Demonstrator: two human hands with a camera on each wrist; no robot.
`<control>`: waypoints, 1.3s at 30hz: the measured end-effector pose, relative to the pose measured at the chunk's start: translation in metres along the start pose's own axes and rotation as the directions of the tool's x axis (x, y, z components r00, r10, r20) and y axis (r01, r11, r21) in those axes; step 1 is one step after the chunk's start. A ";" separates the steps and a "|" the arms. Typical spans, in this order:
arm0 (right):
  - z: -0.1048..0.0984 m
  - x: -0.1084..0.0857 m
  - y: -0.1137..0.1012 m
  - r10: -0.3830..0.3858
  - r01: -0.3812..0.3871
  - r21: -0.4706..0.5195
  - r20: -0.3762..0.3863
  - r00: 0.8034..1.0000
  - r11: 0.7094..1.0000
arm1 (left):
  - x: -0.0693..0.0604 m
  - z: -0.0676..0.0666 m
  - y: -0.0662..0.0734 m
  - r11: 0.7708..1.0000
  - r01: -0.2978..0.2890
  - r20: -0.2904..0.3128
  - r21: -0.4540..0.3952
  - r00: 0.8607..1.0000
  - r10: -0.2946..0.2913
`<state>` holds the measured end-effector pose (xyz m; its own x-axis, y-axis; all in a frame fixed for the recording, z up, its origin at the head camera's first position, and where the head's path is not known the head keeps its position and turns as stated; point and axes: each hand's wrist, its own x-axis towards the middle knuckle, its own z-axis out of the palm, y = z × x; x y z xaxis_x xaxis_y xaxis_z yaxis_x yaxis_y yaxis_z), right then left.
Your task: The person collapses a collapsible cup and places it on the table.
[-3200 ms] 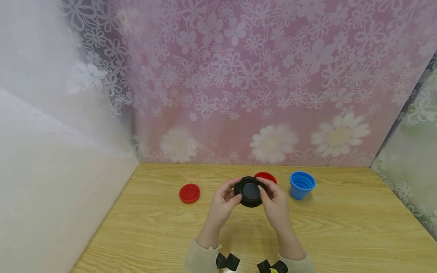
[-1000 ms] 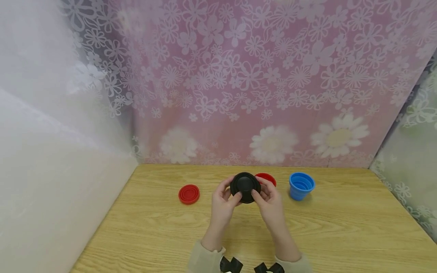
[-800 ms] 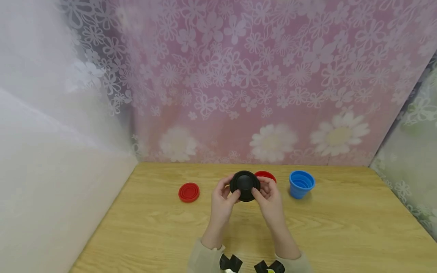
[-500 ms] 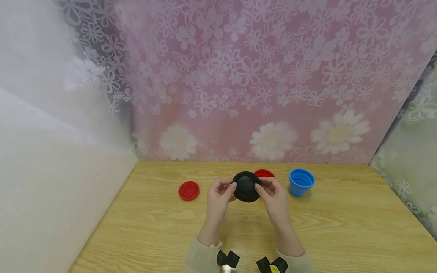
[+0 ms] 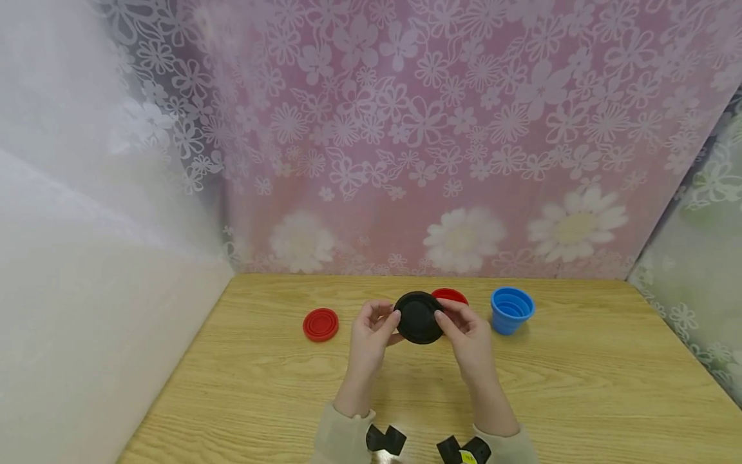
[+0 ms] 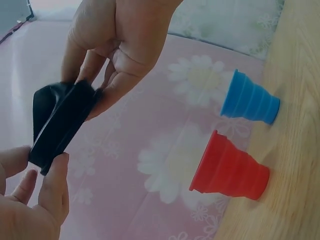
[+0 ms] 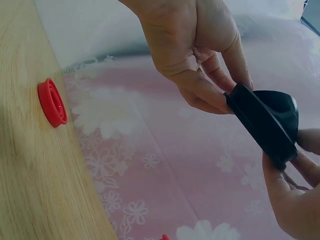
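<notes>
Both hands hold a black collapsible cup (image 5: 416, 323), folded nearly flat, above the table. The left hand (image 5: 368, 332) pinches its left rim between thumb and fingers. On the opposite edge, the right hand (image 5: 471, 336) pinches the rim the same way. Seen edge-on in the left wrist view, the black cup (image 6: 62, 125) has a thick rim ring, with a bent, bulging part on one side. The right wrist view shows that bulge on the black cup (image 7: 265, 122) too. Fingers behind the cup are partly hidden.
A red collapsed cup (image 5: 321, 325) lies flat on the wooden table (image 5: 261, 386) at left. An expanded red cup (image 6: 232, 167) stands behind the right hand, partly hidden in the head view. Right of it stands an expanded blue cup (image 5: 511, 312). Floral curtains (image 5: 371, 129) enclose the back.
The thumbs have moved from the black cup's middle out to its side edges, and the hands have spread slightly. Its facing side looks flatter than half a second ago. The other cups stay put.
</notes>
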<state>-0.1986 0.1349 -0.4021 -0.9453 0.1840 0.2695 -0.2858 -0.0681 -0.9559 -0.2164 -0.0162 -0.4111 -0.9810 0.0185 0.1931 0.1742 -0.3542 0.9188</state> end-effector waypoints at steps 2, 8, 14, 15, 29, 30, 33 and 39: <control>0.000 0.000 -0.001 0.008 -0.008 0.001 0.037 0.999 1.000 | -0.001 0.000 0.001 1.000 -0.007 0.017 -0.028 1.000 0.007; -0.001 0.000 -0.002 0.042 -0.040 -0.017 0.172 0.984 0.999 | -0.003 0.000 0.003 0.990 -0.039 0.097 -0.137 0.994 0.052; -0.001 0.000 -0.003 0.049 -0.053 0.020 0.159 0.986 0.998 | -0.004 0.001 0.003 0.986 -0.046 0.148 -0.162 0.987 0.070; -0.001 0.000 -0.003 0.049 -0.054 0.028 0.145 0.988 0.998 | -0.004 0.001 0.003 0.986 -0.045 0.144 -0.163 0.987 0.069; -0.005 -0.001 -0.002 -0.033 0.013 0.109 0.179 0.983 0.994 | -0.001 0.000 0.000 0.994 -0.003 0.042 -0.107 0.999 0.008; -0.005 -0.001 -0.002 -0.033 0.014 0.109 0.181 0.983 0.994 | -0.001 0.000 0.000 0.994 0.003 0.044 -0.110 0.999 0.002; -0.005 0.000 -0.002 -0.027 0.009 0.104 0.177 0.984 0.995 | -0.002 0.000 0.001 0.994 0.010 0.063 -0.112 0.998 -0.003; -0.004 0.000 0.000 -0.003 -0.010 0.083 0.156 0.988 0.997 | -0.004 0.001 0.004 0.999 0.003 0.145 -0.047 0.989 0.004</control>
<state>-0.1978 0.1392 -0.4022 -0.9573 0.0289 0.2877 -0.2887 -0.1508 -0.9455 -0.2118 -0.0167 -0.4083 -0.9576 0.1525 0.2444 0.1668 -0.3979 0.9021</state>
